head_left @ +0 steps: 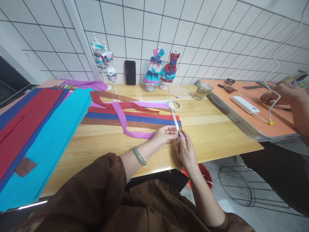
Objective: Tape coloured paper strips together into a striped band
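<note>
My left hand [164, 136] pinches the end of a long purple crepe paper strip [123, 120], which curves away to the left over the table. A white strip of double-sided tape [175, 120] runs from its roll [174, 105] down to my fingers. My right hand [187, 149] is closed around small scissors [179, 132]; their dark blades show at the tape, while the handles are mostly hidden in my palm. Beneath and behind my hands lie red, blue and brown paper strips [135, 118] side by side.
Wide folded crepe sheets [65, 135] cover the table's left. Along the tiled wall stand small dressed mannequins [154, 71] and a phone [130, 72]. A cup [202, 91] sits back right. On an orange table, another person's hand [280, 95] is near a white power strip [245, 105].
</note>
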A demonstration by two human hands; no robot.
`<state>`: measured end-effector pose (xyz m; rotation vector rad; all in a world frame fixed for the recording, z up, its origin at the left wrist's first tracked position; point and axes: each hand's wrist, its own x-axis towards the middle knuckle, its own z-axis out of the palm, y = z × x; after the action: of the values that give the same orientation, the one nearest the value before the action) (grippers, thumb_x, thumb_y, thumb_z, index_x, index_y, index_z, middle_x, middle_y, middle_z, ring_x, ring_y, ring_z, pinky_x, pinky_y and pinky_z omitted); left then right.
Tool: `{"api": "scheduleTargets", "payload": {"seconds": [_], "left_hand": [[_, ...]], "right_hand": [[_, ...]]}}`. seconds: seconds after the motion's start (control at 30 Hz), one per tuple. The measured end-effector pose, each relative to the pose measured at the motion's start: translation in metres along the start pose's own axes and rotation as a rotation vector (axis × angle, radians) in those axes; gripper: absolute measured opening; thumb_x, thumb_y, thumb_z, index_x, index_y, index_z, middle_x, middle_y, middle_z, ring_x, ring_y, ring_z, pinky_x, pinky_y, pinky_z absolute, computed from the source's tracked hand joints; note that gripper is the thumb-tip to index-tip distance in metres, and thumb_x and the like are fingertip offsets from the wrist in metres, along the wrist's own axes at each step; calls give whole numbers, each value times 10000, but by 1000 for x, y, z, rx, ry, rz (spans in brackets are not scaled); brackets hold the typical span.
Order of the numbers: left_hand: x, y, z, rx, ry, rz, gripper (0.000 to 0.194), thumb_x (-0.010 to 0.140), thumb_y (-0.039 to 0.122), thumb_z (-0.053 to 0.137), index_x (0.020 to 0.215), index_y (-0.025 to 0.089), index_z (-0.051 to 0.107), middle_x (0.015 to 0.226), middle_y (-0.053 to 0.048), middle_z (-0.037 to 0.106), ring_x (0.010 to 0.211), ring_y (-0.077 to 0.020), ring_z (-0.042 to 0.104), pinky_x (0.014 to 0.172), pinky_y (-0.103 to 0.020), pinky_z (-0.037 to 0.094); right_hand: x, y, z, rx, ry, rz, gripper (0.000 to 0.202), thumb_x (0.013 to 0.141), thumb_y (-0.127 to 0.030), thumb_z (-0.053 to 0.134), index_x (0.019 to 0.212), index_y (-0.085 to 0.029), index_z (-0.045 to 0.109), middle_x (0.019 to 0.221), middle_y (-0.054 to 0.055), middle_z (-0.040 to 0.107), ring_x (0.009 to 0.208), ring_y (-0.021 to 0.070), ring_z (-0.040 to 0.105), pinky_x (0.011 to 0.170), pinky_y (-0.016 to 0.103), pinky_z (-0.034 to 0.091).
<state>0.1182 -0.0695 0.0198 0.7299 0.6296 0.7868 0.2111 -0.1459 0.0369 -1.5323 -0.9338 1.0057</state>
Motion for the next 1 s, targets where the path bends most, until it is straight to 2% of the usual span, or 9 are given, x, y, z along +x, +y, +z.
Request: {"api": "scheduleTargets", "payload": {"seconds": [0.27,0.43,0.57,0.77,1.0], "left_hand": [[0,0,0,5,2,0,375,672,-19,646,1010,131,580,742,-24,617,653,-93,606,682,-257,480],[1,-2,-2,6,-12,6,381,671,-18,649,1014,135,583,757,-30,620,657,-95,606,698,-268,471],[2,-3,-2,9,-23,13,398,659,3,674,1024,135,583,755,-30,621,651,-95,601,698,-273,468],[0,0,-1,5,-38,9,386,663,12,669,1018,139,588,739,-22,615,661,-98,603,710,-277,470],[-2,1,-1,-53,-83,-1,364,667,13,648,999,146,588,766,-31,629,694,-111,618,717,-280,480]], "right_hand": [[3,6,0,-4,32,-25,652,818,-557,455,1345,-186,361,527,-57,370,406,97,339,366,218,263],[4,7,1,-12,33,-19,632,834,-534,435,1358,-193,343,499,-72,327,373,92,294,352,221,241],[4,8,0,-15,31,-23,633,831,-540,440,1356,-199,345,518,-64,346,389,96,313,362,227,265],[5,9,-1,-43,15,-19,632,836,-551,423,1364,-214,339,531,-64,363,368,85,265,370,243,295],[4,9,-1,-30,9,-72,592,834,-532,434,1312,-183,415,510,-71,322,369,82,250,357,234,246]]}}
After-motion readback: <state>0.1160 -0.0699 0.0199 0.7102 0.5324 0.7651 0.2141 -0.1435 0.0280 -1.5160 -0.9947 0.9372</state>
